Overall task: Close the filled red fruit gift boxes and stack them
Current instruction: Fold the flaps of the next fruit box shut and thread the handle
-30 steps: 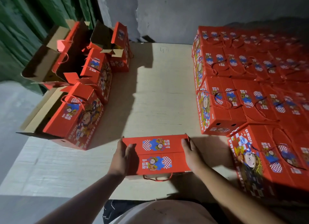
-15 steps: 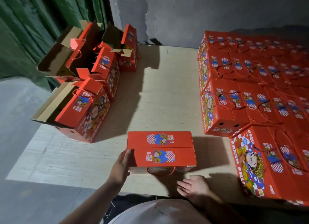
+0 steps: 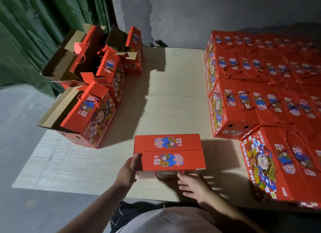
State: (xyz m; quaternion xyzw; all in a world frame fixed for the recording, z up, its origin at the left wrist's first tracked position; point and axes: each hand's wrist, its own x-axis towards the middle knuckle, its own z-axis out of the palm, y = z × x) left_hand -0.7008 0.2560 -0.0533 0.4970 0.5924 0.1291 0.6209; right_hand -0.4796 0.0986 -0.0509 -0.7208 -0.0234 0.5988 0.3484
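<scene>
Cardboard, head view: red printed corrugated board, stiff at the folds and softer across the flaps; a judgement from its look.
Box [image 3: 169, 153]: shut, both top flaps meeting in a seam along the middle, standing on the surface [image 3: 165, 93] near its front edge, about midway between the left and right corners.
Handle: a red cord [image 3: 157, 175] hangs down the near face, just under the top edge.
Left hand [image 3: 127, 172]: flat against the box's left end, straight fingers [image 3: 134, 158] pressing the near left corner; it grips nothing.
Right hand [image 3: 195, 186]: low in front of the near face, fingers [image 3: 184, 178] spread and relaxed, tips touching or just short of the box's lower edge; I cannot tell which. It holds nothing.
Weight: filled with fruit, so probably heavy and bottom-loaded; contents bruise if dropped.
Where to hold: palms on the two short ends, low down, or under the base; the cord alone may strain the flaps.
Slip: the printed skin looks smooth, so squeeze firmly from both ends.
Stack [image 3: 260, 93]: closed boxes packed in tiers along the right edge, well apart from the box.
Open boxes [image 3: 90, 100]: flaps up, along the left edge to the far left corner.
</scene>
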